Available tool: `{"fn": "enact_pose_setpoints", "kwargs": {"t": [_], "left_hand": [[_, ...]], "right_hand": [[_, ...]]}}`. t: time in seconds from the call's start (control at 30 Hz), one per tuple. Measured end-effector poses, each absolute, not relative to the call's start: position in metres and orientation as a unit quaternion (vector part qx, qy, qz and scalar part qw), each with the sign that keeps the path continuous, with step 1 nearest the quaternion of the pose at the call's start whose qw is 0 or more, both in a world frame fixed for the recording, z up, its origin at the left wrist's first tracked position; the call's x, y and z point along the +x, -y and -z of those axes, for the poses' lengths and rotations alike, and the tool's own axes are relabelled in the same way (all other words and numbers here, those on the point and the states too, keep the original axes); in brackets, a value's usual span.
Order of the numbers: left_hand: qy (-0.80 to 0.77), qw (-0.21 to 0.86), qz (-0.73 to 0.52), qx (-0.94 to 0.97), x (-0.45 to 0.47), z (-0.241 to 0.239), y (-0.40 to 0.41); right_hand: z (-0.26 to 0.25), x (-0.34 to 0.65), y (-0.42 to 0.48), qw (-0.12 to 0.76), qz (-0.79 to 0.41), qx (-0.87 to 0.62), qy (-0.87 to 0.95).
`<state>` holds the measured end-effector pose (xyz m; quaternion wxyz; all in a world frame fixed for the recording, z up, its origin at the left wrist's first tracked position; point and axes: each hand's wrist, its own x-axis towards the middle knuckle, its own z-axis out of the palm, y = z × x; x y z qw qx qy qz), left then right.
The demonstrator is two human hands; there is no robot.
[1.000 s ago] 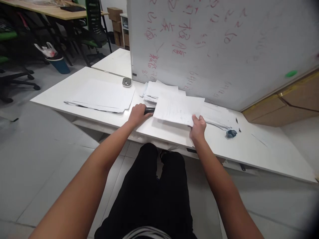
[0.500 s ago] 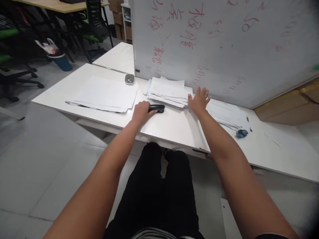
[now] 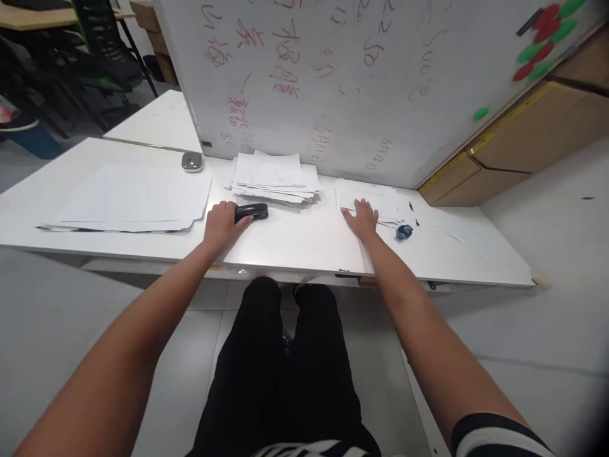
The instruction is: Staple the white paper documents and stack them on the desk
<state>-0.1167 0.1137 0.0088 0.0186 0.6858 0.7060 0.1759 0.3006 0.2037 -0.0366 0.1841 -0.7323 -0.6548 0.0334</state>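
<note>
On the white desk (image 3: 299, 244) before a whiteboard (image 3: 304, 95), the left hand (image 3: 220, 225) wraps one end of a black stapler (image 3: 253, 212) near the middle paper stack (image 3: 276, 179), the right hand (image 3: 362, 222) rests half open, fingers spread, on the right-hand paper sheets (image 3: 375, 193), and a blue bin (image 3: 38, 141) with partly visible contents stands leftward.

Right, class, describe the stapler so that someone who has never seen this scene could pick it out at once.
Find the big whiteboard, then the long white desk before it. There, just in front of the middle paper stack, the person's left hand grips one end of the stapler. It is slim and black, unlike the white paper nearby.
</note>
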Motion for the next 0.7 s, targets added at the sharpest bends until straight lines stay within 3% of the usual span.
{"fn": "enact_pose_setpoints", "kwargs": {"t": [0.4,0.7], "left_hand": [[-0.713,0.015,-0.175,0.679,-0.1128,-0.0128,-0.1106],[-0.722,0.013,-0.166,0.671,-0.1096,-0.0163,-0.1079]], "right_hand": [[0.0357,0.2990,-0.2025,0.286,-0.006,-0.732,0.618],[0.0335,0.2992,-0.2000,0.286,-0.013,-0.728,0.623]]}}
